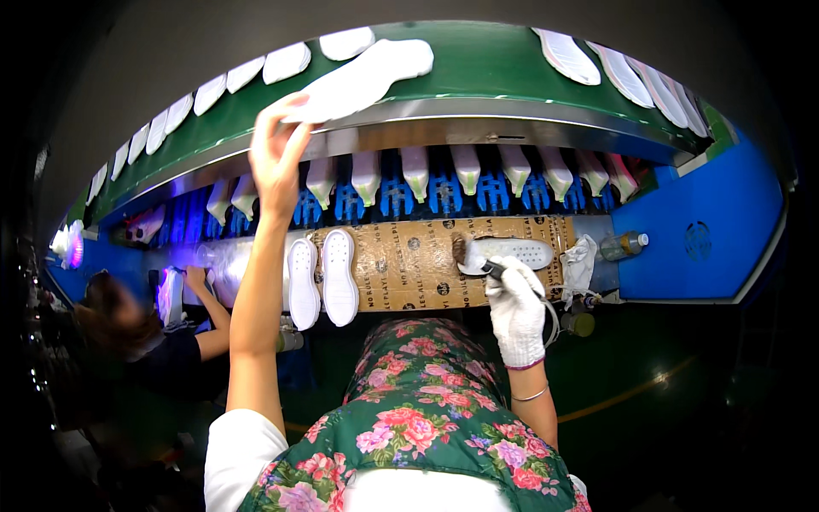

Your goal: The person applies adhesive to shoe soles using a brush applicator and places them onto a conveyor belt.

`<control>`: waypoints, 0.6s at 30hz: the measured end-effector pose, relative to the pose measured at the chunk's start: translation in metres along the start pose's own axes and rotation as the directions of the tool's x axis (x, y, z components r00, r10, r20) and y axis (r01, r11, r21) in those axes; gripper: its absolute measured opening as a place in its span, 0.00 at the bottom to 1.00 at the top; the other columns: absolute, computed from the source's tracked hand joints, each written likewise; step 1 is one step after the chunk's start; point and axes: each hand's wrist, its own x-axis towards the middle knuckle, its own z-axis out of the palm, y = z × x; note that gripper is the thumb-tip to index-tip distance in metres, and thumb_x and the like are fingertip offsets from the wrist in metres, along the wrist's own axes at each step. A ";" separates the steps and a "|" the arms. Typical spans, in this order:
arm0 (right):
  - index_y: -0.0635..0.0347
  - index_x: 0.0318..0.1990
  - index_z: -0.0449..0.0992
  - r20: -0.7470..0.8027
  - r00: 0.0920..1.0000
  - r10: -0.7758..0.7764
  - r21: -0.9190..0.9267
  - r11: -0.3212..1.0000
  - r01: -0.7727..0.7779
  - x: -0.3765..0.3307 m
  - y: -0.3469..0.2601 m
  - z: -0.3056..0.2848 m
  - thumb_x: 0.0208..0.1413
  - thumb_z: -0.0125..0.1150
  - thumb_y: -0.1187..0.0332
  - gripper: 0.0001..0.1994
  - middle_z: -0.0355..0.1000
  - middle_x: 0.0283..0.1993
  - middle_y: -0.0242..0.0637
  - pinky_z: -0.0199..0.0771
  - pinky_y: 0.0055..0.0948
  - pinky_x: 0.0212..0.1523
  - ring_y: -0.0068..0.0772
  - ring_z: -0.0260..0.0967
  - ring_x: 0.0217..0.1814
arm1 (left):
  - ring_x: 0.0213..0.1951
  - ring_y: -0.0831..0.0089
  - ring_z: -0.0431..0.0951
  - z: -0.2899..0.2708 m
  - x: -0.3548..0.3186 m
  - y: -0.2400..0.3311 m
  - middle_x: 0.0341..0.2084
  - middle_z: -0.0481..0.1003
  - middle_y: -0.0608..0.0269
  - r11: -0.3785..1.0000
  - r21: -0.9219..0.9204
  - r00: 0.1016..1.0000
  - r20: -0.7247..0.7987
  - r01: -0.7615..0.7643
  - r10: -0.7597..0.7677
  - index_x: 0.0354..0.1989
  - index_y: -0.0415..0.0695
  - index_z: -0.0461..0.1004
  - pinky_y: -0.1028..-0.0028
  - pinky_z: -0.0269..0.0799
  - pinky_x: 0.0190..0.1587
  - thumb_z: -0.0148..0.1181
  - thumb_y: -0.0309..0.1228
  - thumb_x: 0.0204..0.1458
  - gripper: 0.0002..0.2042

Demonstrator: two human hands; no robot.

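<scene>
My bare left hand reaches far forward and pinches a white shoe sole by its near end, over the green conveyor belt. In a white knitted glove, my right hand grips a brush with a dark handle. The brown bristles are at the left end of another white sole, which lies with its dotted inner side up on a cardboard sheet. Two more white soles lie side by side at the cardboard's left end.
White soles line the belt on both sides. Below its metal edge hangs a row of shoe uppers over blue holders. A white cloth and a bottle are at the right. Another person works at far left.
</scene>
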 end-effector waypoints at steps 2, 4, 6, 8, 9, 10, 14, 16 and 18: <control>0.70 0.49 0.77 0.049 0.999 0.005 0.059 0.998 -0.008 0.001 -0.012 0.016 0.58 0.61 0.78 0.12 0.77 0.49 0.48 0.76 0.28 0.41 0.33 0.76 0.42 | 0.57 0.60 0.72 -0.031 -0.026 0.017 0.57 0.69 0.44 0.938 0.252 0.955 -0.115 -0.238 0.273 0.52 0.41 0.65 0.62 0.68 0.61 0.58 0.30 0.58 0.16; 0.70 0.48 0.77 0.027 1.000 0.000 0.095 0.996 -0.003 -0.002 -0.020 0.043 0.56 0.61 0.78 0.13 0.77 0.49 0.49 0.77 0.31 0.42 0.35 0.76 0.45 | 0.55 0.57 0.74 -0.061 -0.044 0.032 0.55 0.70 0.43 0.946 0.260 0.911 -0.311 -0.192 0.270 0.48 0.42 0.63 0.58 0.69 0.61 0.57 0.31 0.58 0.14; 0.70 0.48 0.77 0.116 0.993 0.004 0.100 0.995 -0.016 -0.003 -0.024 0.066 0.56 0.62 0.78 0.13 0.76 0.50 0.49 0.78 0.33 0.43 0.36 0.76 0.46 | 0.55 0.55 0.75 -0.073 -0.055 0.048 0.55 0.71 0.39 0.993 0.121 0.901 -0.430 -0.002 0.054 0.51 0.41 0.63 0.59 0.73 0.59 0.49 0.29 0.59 0.13; 0.70 0.48 0.78 0.230 0.972 0.037 0.077 0.995 -0.056 -0.008 -0.022 0.088 0.55 0.62 0.78 0.13 0.77 0.50 0.50 0.78 0.34 0.45 0.38 0.76 0.47 | 0.53 0.56 0.77 -0.073 -0.072 0.047 0.52 0.75 0.35 0.994 -0.016 0.900 -0.422 0.113 -0.109 0.55 0.38 0.64 0.62 0.73 0.58 0.45 0.24 0.55 0.18; 0.70 0.47 0.78 0.251 0.965 0.077 0.063 0.993 -0.095 -0.007 -0.023 0.093 0.55 0.62 0.79 0.12 0.77 0.49 0.50 0.79 0.34 0.46 0.39 0.77 0.47 | 0.50 0.61 0.79 -0.066 -0.078 0.051 0.49 0.77 0.41 0.973 -0.088 0.882 -0.411 0.214 -0.231 0.55 0.36 0.67 0.65 0.74 0.56 0.47 0.24 0.55 0.18; 0.70 0.47 0.78 0.293 0.952 0.086 0.014 0.995 -0.094 -0.009 -0.017 0.101 0.55 0.62 0.79 0.12 0.78 0.49 0.50 0.79 0.33 0.46 0.38 0.77 0.47 | 0.47 0.64 0.80 -0.061 -0.084 0.045 0.46 0.78 0.45 0.960 0.001 0.887 -0.382 0.280 -0.258 0.54 0.36 0.70 0.67 0.75 0.55 0.48 0.25 0.56 0.17; 0.70 0.47 0.81 0.349 0.923 0.161 -0.361 0.932 -0.026 -0.012 0.006 0.126 0.55 0.64 0.80 0.12 0.80 0.48 0.43 0.78 0.26 0.49 0.28 0.77 0.48 | 0.42 0.70 0.81 -0.036 -0.127 0.004 0.40 0.80 0.55 0.685 -0.122 0.692 0.034 0.719 -0.721 0.48 0.34 0.77 0.71 0.77 0.49 0.51 0.31 0.59 0.15; 0.69 0.47 0.82 0.399 0.910 0.113 -0.603 0.780 0.167 -0.009 0.005 0.126 0.53 0.69 0.80 0.12 0.81 0.47 0.39 0.77 0.25 0.51 0.26 0.77 0.48 | 0.43 0.69 0.81 -0.009 -0.151 -0.009 0.42 0.80 0.55 0.480 -0.263 0.541 0.268 0.837 -0.797 0.50 0.35 0.76 0.70 0.78 0.50 0.51 0.36 0.62 0.18; 0.69 0.46 0.82 0.413 0.902 0.128 -0.623 0.762 0.177 -0.010 0.009 0.125 0.52 0.69 0.80 0.13 0.81 0.46 0.39 0.77 0.26 0.51 0.26 0.78 0.47 | 0.46 0.67 0.81 -0.001 -0.196 -0.024 0.48 0.79 0.55 0.233 -0.501 0.432 0.329 0.834 -0.840 0.56 0.36 0.72 0.67 0.77 0.52 0.46 0.43 0.67 0.22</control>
